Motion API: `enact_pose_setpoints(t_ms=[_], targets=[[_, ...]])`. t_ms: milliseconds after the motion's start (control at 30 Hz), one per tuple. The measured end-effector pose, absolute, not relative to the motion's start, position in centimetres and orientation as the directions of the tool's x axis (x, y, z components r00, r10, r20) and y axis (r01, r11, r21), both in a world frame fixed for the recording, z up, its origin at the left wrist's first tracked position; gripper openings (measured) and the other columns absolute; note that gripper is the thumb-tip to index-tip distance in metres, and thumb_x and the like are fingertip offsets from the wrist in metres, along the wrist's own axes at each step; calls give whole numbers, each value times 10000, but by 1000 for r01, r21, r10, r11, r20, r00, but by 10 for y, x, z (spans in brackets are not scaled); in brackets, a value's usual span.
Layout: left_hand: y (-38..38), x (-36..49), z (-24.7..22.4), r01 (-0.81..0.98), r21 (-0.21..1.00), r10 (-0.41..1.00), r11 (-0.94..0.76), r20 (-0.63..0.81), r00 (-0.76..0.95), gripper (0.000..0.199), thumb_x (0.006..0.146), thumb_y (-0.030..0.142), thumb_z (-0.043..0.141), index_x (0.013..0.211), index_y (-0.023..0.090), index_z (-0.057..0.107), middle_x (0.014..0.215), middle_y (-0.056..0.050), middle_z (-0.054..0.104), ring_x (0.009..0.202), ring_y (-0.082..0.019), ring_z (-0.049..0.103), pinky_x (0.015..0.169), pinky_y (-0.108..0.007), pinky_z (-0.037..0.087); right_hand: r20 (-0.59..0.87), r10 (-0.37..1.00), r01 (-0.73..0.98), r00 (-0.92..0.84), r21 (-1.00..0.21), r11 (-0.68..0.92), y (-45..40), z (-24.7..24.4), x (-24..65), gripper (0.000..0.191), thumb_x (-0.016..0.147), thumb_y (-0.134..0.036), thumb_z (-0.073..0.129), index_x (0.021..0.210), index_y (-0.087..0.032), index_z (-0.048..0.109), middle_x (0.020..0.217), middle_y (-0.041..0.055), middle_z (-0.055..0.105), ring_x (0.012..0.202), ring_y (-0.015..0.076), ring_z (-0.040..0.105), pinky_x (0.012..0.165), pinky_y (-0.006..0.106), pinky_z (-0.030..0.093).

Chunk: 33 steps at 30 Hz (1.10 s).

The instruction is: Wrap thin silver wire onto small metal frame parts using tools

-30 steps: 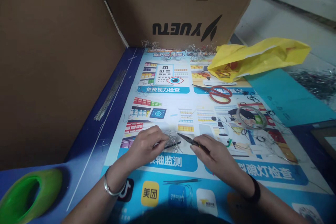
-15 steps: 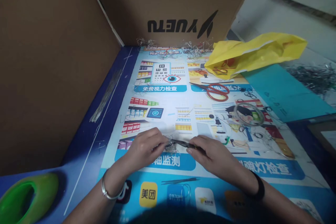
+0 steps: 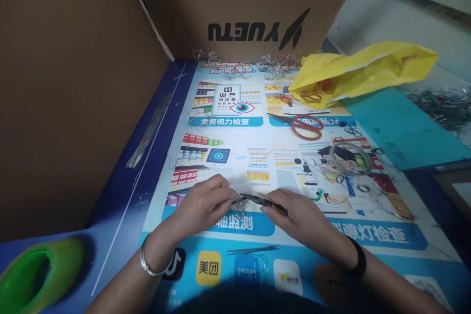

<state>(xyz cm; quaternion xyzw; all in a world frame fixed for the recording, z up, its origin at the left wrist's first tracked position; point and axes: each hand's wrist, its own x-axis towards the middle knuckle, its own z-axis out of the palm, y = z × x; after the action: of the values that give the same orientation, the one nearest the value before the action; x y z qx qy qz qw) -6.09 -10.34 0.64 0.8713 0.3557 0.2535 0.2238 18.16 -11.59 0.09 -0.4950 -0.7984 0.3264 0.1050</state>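
My left hand pinches a small tangle of thin silvery wire above the printed sheet. My right hand is closed around the handles of dark pliers, whose tips point left and reach the wire beside my left fingertips. Whether the jaws grip the wire is too small to tell. Several thin dark rods lie on the sheet just below my hands.
Red-handled scissors, a clear tape roll and a yellow bag lie beyond my right hand. Straight wires lie at left, a green tape roll at lower left. Cardboard stands behind.
The pliers' tips have shifted slightly at the wire tangle, and both hands keep their holds. The view has moved slightly.
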Motion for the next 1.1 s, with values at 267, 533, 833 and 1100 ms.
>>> enact_pose_setpoints(t_ms=[267, 533, 833, 1100], targets=[[-105, -59, 5, 513, 533, 721, -673, 318, 615, 141, 828, 94, 496, 903, 172, 587, 777, -30, 527, 708, -120, 503, 592, -242, 419, -181, 812, 684, -555, -655, 322, -113, 12, 186, 195, 852, -345, 482, 791, -195, 590, 700, 13, 578, 659, 139, 516, 565, 235, 334], [-107, -58, 8, 525, 516, 714, -677, 290, 637, 138, 846, 123, 478, 879, 170, 603, 760, -31, 531, 710, -123, 493, 589, -240, 418, -184, 784, 676, -593, -643, 360, -110, 11, 183, 251, 855, -361, 473, 693, -188, 555, 642, 4, 560, 598, 124, 493, 545, 229, 316], [-107, -58, 15, 569, 506, 731, -648, 201, 652, 152, 854, 129, 461, 858, 173, 607, 768, -29, 526, 693, -122, 483, 589, -249, 404, -187, 775, 682, -604, -624, 382, -111, 6, 184, 251, 860, -364, 470, 720, -190, 584, 670, 15, 591, 634, 142, 525, 562, 235, 333], [-107, -59, 16, 571, 518, 731, -637, 170, 660, 157, 863, 145, 452, 832, 169, 605, 773, -29, 512, 690, -118, 472, 594, -250, 405, -193, 770, 644, -608, -688, 336, -110, 10, 184, 243, 866, -339, 471, 700, -186, 559, 644, -6, 561, 608, 124, 504, 550, 226, 323]])
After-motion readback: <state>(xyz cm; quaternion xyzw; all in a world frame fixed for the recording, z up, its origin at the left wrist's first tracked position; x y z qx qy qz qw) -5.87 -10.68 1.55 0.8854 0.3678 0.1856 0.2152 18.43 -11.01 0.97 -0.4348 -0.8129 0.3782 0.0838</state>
